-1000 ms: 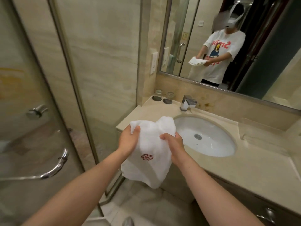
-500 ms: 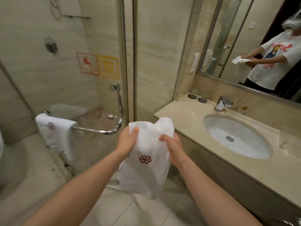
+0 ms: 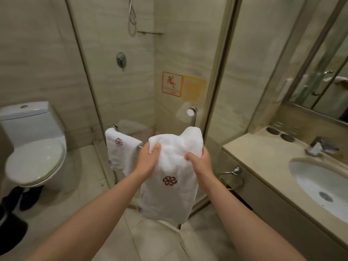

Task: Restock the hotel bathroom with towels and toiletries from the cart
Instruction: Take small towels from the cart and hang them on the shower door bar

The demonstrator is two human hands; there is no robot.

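Bathroom; shower door bar point(image 3: 193, 119) just beyond right hand point(image 3: 200, 163). We gripped white towel point(image 3: 169, 200) near top, right hand and left hand point(image 3: 148, 161) curled either side, emblem point(image 3: 170, 180) toward us, likely squaring for hanging.

1. Beige stone-look walls point(image 3: 37, 53) back a glass shower enclosure point(image 3: 178, 53).
2. A white toilet point(image 3: 33, 157) stands at the left, lid closed.
3. At the right, a beige counter point(image 3: 263, 153) holds an oval sink point(image 3: 320, 181) under a mirror point(image 3: 323, 63).
4. Pale tiles cover the floor point(image 3: 160, 242).

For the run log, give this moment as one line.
left hand, right hand: gripping embroidered white towel | shower door bar: second towel hung
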